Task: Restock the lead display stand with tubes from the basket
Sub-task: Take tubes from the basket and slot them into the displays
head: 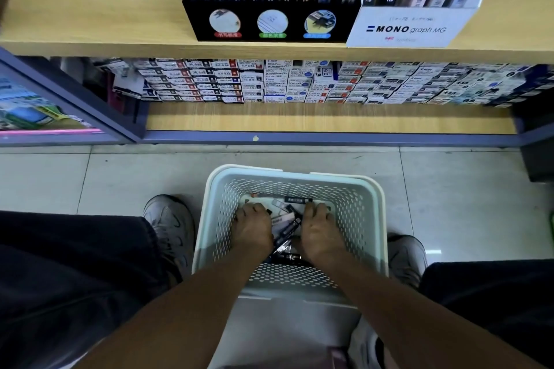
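We see the lead tubes [284, 225] lying in a loose heap on the bottom of the pale green perforated basket [371, 219], which stands on the tiled floor [90, 183] between our two grey shoes. Both our hands are down inside the basket, on either side of the heap. Our left hand [253, 226] rests knuckles-up on the left of the pile, its fingers curled down among the tubes; our right hand [319, 229] does the same on the right. From above the fingertips are hidden, so we cannot tell whether either grip has closed on a tube or merely presses against the pile. Several dark tubes show in the gap between the hands, and one long one lies crosswise just beyond the fingers.

Up on the wooden shelf [90, 9] stands the black lead display stand [269, 24], its slots filled with upright tubes, blue-capped at the left and orange-capped further right. Touching its right side is a white Mono graph MG box [404, 28] holding dark and pale tubes. Under that shelf, a lower shelf [299, 120] carries rows of small stacked refill boxes [269, 81] along its back.
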Available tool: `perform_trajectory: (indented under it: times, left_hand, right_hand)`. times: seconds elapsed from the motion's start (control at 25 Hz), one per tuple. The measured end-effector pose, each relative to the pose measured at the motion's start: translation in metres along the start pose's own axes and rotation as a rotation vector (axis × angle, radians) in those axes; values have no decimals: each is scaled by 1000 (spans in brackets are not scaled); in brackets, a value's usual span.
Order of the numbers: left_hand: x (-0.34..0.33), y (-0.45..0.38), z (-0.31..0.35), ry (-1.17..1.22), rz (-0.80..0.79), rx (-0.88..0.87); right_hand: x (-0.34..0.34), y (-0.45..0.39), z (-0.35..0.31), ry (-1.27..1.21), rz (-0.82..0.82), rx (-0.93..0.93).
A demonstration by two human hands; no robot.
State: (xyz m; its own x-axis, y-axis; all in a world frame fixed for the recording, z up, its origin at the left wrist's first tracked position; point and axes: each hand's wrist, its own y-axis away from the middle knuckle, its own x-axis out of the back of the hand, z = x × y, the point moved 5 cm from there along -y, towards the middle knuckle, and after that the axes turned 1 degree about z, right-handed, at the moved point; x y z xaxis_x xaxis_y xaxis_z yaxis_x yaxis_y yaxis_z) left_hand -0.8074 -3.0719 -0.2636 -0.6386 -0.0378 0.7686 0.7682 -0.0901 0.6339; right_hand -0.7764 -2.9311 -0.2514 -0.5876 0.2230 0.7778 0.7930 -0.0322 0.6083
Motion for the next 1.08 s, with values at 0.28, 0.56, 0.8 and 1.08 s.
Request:
perform_trajectory:
  times: [0.28, 0.56, 0.8, 1.08]
  left_hand:
    - [-4, -4, 18, 421, -54, 104]
    - [-4, -5, 12, 709, -84, 280]
    - [-11, -9, 31, 825, -121, 311]
    - [-24, -10, 31, 617, -105, 250]
  right_hand:
    - [-7, -10, -4, -628, 6, -344]
    - [-12, -12, 9, -1038, 27, -476]
    - [-4, -6, 0, -1261, -30, -456]
    - [-7, 4, 8, -1376, -149, -429]
